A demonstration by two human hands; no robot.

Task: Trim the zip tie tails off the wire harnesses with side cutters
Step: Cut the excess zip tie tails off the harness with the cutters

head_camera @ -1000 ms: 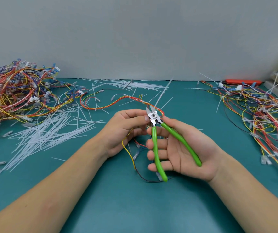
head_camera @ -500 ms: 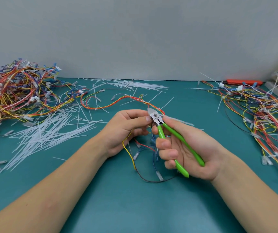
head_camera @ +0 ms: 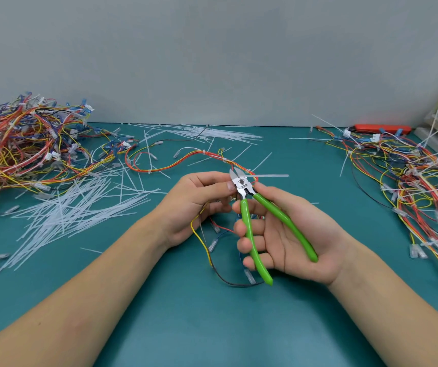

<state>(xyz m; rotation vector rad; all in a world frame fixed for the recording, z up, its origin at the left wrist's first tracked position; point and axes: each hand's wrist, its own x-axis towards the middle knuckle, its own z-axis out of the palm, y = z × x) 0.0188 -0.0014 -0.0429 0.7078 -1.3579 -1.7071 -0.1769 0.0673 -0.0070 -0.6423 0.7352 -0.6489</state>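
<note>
Zip tie tail [head_camera: 272, 176] juts out to the right from the harness [head_camera: 186, 158], lying almost level, its long axis running left to right across the view, just above the right thumb; its root sits at the small tie head close beside the blades of the side cutters [head_camera: 241, 182]; whether it is still joined there or already loose I cannot tell. The harness is pinched in the left hand [head_camera: 199, 200], thumb and curled fingers closed on the bundle right at the cutter head, loose wire ends hanging below the palm toward the surface [head_camera: 212, 327]. The right hand [head_camera: 286, 239] cradles the green handles loosely, fingers wrapped lightly round the nearer handle, the other lying across the open palm, so the handles are spread and the blades stand parted. The blades point up and away, roughly crosswise to the tail; the right hand is the nearer to it; a squeeze at the tie head looks like the move in hand.
</note>
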